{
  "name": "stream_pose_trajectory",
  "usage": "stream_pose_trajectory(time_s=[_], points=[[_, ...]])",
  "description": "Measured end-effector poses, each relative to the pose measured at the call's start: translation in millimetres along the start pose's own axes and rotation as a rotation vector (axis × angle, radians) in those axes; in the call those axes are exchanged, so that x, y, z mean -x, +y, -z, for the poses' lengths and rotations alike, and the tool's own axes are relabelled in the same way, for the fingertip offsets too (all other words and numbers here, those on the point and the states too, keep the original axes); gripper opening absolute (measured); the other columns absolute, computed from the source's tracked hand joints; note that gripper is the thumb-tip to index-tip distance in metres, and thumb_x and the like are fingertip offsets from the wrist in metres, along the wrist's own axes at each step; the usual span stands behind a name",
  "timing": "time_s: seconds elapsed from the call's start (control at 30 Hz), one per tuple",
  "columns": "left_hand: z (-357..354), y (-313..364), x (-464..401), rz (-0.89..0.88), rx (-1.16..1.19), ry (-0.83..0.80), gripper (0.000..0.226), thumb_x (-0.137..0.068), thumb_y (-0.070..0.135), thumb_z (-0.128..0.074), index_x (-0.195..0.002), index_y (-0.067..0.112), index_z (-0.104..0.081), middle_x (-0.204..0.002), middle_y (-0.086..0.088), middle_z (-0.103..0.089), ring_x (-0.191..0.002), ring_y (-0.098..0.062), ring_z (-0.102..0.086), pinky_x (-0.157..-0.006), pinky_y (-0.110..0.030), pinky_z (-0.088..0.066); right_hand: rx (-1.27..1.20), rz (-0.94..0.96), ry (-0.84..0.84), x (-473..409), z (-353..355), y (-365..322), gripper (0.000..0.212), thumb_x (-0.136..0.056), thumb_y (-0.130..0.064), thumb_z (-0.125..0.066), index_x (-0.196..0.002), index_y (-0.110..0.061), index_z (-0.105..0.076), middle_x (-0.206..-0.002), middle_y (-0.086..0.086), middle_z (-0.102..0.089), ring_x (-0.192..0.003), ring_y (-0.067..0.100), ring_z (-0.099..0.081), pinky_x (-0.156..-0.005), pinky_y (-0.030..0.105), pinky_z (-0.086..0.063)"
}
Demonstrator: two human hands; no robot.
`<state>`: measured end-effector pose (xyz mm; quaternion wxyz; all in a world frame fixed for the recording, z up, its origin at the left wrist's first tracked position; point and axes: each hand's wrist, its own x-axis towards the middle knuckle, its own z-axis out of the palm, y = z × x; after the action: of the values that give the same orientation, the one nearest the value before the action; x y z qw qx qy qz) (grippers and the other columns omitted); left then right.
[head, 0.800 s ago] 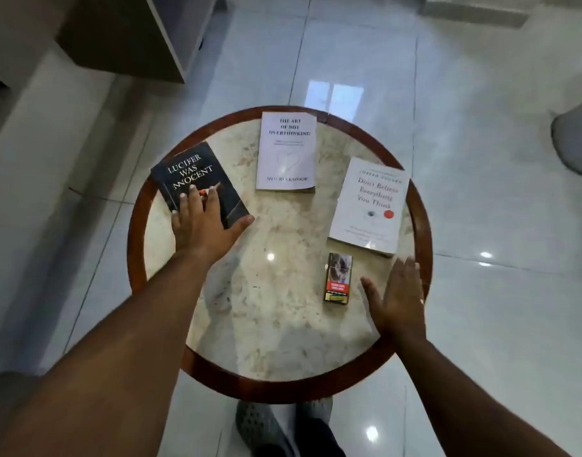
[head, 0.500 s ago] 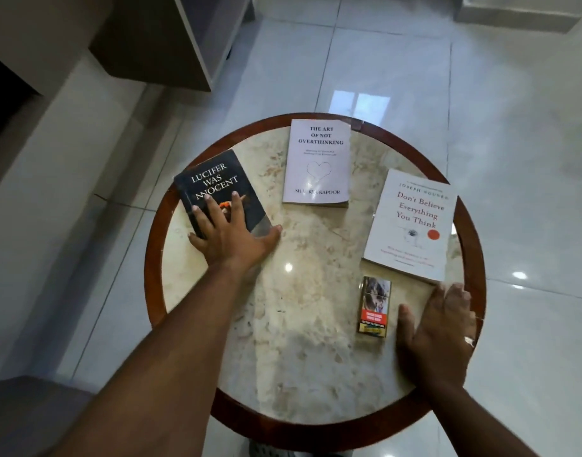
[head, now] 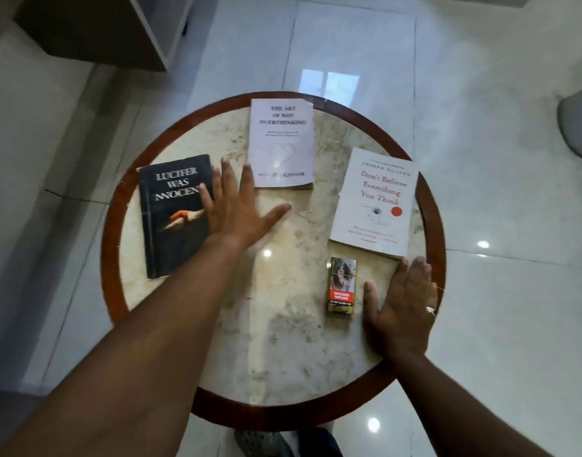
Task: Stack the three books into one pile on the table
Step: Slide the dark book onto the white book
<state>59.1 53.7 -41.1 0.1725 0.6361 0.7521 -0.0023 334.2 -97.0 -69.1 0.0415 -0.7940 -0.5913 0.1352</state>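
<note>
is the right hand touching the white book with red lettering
Cannot tell. In the head view the right hand lies flat on the table, its fingertips right at the near edge of the white book; no gap or contact shows plainly.

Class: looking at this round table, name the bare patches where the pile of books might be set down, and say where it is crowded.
Bare marble: the near half of the table, between the two forearms, and the middle strip between the left hand and the red-lettered book. Crowded: the far arc, with the black book and heart-cover book, and the right edge, with the small pack beside the right hand.
</note>
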Motion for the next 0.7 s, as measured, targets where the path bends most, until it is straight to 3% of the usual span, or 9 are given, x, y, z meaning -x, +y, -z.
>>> stream_pose_trajectory(time_s=[0.23,0.37,0.43,0.53,0.7], points=[[5,75,-56,0.176,0.083,-0.097,0.147,-0.047,0.094,-0.060,-0.157,0.024,0.009,-0.165,-0.025,0.013,-0.151,-0.046,0.011,-0.118,-0.064,0.004,0.014,0.011,0.023,-1,-5,1,0.086,-0.094,-0.061,-0.025,-0.161,-0.008,-0.014,-0.172,0.016,-0.006,-0.159,0.028,-0.001,-0.130,0.048,-0.004],[8,86,-62,0.297,0.140,-0.124,0.149,-0.048,0.087,-0.069,-0.155,0.027,0.015,-0.162,-0.030,0.018,-0.149,-0.048,0.015,-0.117,-0.066,-0.001,0.007,-0.001,0.023,-1,-8,1,0.086,-0.094,-0.066,-0.019,-0.161,-0.014,-0.007,-0.169,0.005,0.008,-0.158,0.022,0.007,-0.129,0.043,0.003],[11,87,-61,0.314,0.096,-0.134,0.141,-0.050,0.087,-0.068,-0.156,0.031,0.007,-0.161,-0.031,0.003,-0.148,-0.051,-0.001,-0.116,-0.064,-0.013,0.003,-0.017,0.025,0,-8,0,0.087,-0.093,-0.068,-0.018,-0.161,-0.015,-0.007,-0.170,0.006,0.007,-0.159,0.023,0.007,-0.128,0.041,0.007],[15,88,-52,0.345,0.058,-0.066,0.128,-0.050,0.082,-0.069,-0.152,0.031,-0.011,-0.140,-0.024,-0.028,-0.123,-0.043,-0.034,-0.098,-0.051,-0.036,-0.014,-0.033,0.039,2,-8,0,0.090,-0.092,-0.069,-0.018,-0.161,-0.013,-0.008,-0.170,0.007,0.006,-0.159,0.024,0.004,-0.128,0.042,0.006],[21,84,-27,0.393,0.168,-0.066,0.128,-0.050,0.071,-0.076,-0.147,0.032,-0.002,-0.135,-0.020,-0.023,-0.113,-0.040,-0.039,-0.088,-0.047,-0.039,0.000,-0.026,0.035,3,-8,-1,0.090,-0.092,-0.067,-0.018,-0.161,-0.010,-0.011,-0.172,0.013,-0.001,-0.160,0.028,-0.001,-0.130,0.046,0.000]])
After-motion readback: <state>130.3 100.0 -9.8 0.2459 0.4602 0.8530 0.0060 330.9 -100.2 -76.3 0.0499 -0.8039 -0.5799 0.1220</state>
